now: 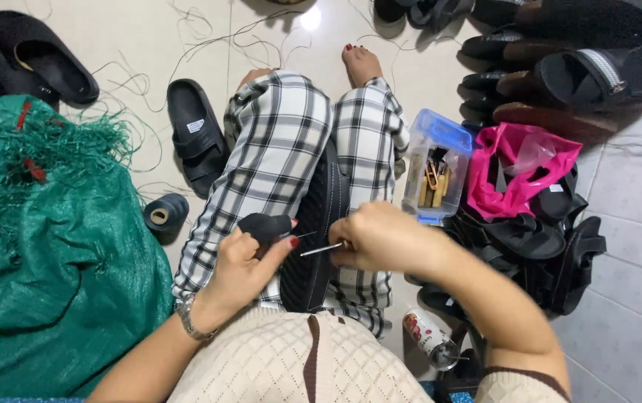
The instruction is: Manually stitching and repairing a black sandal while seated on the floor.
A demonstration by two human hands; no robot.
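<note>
Between the two hands, on the lap of a person in black-and-white checked trousers, a black sandal [319, 224] stands on edge with its ribbed sole showing. The left hand [242, 272] grips the sandal's dark upper part, thumb and fingers closed around it, a metal watch [190, 317] on the wrist. The right hand [381, 239] is closed on a thin metal awl [322, 249], whose shaft points left toward the sole (whether its tip touches the sole I cannot tell). The hands sit near each other, with only the sandal and the tool between them.

Left of the left hand lies a green woven sack [45, 254], and just beyond it a spool of dark thread [166, 213] and a single black slide sandal [195, 134]. Beyond the right hand stands a clear plastic box with a blue lid [437, 164]; to its right a pink bag [519, 168] rests on a heap of black sandals [545, 246]. A small can [429, 339] lies below the right forearm.
</note>
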